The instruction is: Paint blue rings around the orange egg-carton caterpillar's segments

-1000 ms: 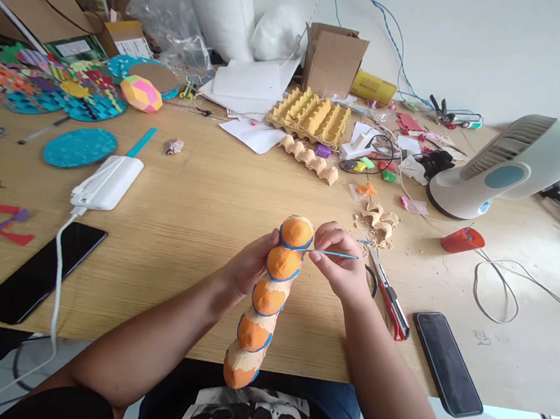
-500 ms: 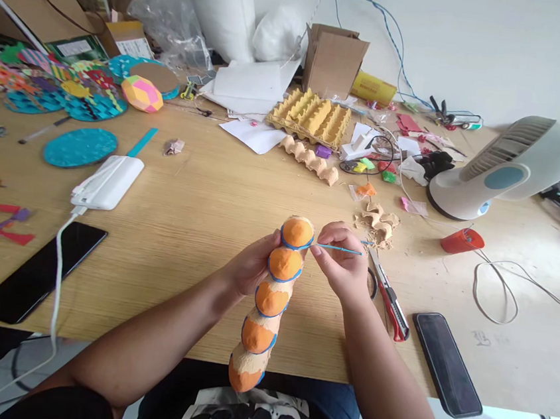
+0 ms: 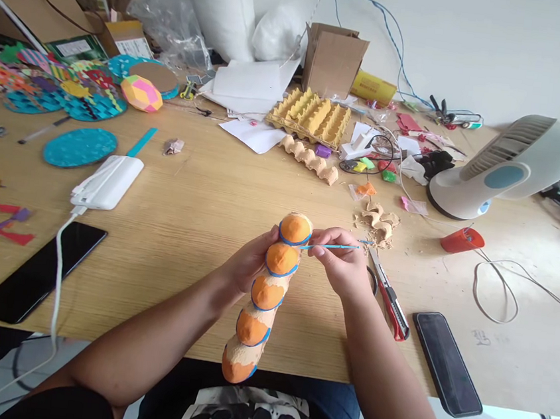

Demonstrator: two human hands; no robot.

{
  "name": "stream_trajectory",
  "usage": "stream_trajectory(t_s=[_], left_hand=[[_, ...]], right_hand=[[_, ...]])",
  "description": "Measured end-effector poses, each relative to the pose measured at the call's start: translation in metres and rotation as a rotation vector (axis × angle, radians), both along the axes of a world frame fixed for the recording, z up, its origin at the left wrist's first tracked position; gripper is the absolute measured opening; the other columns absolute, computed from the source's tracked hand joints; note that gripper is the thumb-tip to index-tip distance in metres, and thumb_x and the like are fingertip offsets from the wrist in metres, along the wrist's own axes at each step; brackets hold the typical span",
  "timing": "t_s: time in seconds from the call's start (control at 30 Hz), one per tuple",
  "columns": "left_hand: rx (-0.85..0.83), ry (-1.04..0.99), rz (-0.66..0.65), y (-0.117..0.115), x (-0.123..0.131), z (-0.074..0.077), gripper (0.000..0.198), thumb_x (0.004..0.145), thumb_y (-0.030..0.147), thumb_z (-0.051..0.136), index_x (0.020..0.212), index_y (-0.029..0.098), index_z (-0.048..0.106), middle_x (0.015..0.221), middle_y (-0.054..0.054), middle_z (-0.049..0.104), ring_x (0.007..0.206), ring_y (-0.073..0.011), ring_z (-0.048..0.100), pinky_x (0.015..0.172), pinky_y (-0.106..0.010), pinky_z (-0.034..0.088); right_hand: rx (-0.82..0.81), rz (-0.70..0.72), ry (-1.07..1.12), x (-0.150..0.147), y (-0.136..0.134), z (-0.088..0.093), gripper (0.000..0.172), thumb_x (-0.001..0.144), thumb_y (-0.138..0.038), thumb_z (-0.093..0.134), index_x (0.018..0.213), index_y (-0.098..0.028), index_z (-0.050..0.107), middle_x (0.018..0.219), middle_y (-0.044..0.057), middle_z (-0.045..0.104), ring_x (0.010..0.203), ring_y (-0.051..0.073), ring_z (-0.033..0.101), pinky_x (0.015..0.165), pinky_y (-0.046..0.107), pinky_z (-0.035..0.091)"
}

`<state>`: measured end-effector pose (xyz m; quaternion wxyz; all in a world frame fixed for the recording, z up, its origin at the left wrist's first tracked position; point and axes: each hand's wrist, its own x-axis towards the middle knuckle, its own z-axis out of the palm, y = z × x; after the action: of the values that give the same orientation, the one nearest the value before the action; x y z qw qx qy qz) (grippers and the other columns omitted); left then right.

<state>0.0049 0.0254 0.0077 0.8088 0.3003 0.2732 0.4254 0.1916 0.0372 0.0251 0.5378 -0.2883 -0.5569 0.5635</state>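
Note:
My left hand is closed around the far end of an egg-carton strip, which slants down toward my lap. Its row of bumps is capped in orange, with blue bands round the lower edges of the caps. A thin blue stick is pinched between the thumb and fingers of my right hand. The stick's left tip touches the strip, or nearly so, just below the farthest orange cap. My left fingers are partly hidden behind the strip.
Right of my right hand lie a red utility knife, a black phone and torn carton scraps. A white fan and a red cup stand farther right. On the left are a power bank and a black tablet-like device.
The strip's near end has swung slightly left and up. My right hand has shifted a little left, and the blue stick now reaches further over the strip.

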Motion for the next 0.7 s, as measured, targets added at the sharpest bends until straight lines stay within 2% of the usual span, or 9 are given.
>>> stream_trajectory(t_s=[0.13,0.27,0.43,0.7], left_hand=[[0.028,-0.014,-0.01,0.0,0.0015,0.0052,0.047,0.083,0.068,0.068,0.107,0.03,0.08,0.084,-0.009,0.075,0.081,-0.0299,0.068,0.068,-0.036,0.048],[0.012,0.029,-0.011,-0.002,0.0017,0.0078,0.05,0.081,0.07,0.067,0.104,0.027,0.079,0.081,-0.009,0.071,0.075,-0.0275,0.064,0.066,-0.035,0.046],[-0.042,0.052,-0.035,-0.0039,0.0009,0.0044,0.055,0.085,0.073,0.06,0.104,0.025,0.076,0.075,-0.009,0.068,0.079,-0.0317,0.066,0.071,-0.04,0.047],[-0.068,0.048,-0.034,-0.0035,-0.0002,0.0041,0.051,0.087,0.07,0.059,0.101,0.024,0.076,0.077,-0.01,0.069,0.083,-0.0326,0.066,0.073,-0.04,0.047]], right_hand=[[-0.044,0.029,0.061,-0.0003,0.0015,-0.0029,0.026,0.082,-0.036,0.086,0.084,-0.022,0.064,0.077,0.0,0.073,0.07,0.015,0.066,0.07,0.032,0.054],[-0.089,0.08,0.122,-0.0039,0.0004,-0.0013,0.029,0.082,-0.037,0.086,0.08,-0.023,0.061,0.062,-0.005,0.064,0.065,0.015,0.06,0.067,0.03,0.048],[-0.128,0.109,0.171,-0.0057,-0.0021,0.0001,0.027,0.083,-0.032,0.086,0.078,-0.023,0.061,0.062,-0.004,0.064,0.065,0.014,0.056,0.066,0.029,0.044],[-0.11,0.092,0.15,-0.0038,-0.0014,-0.0048,0.025,0.084,-0.031,0.085,0.08,-0.023,0.062,0.061,-0.005,0.063,0.059,0.012,0.053,0.064,0.028,0.043]])
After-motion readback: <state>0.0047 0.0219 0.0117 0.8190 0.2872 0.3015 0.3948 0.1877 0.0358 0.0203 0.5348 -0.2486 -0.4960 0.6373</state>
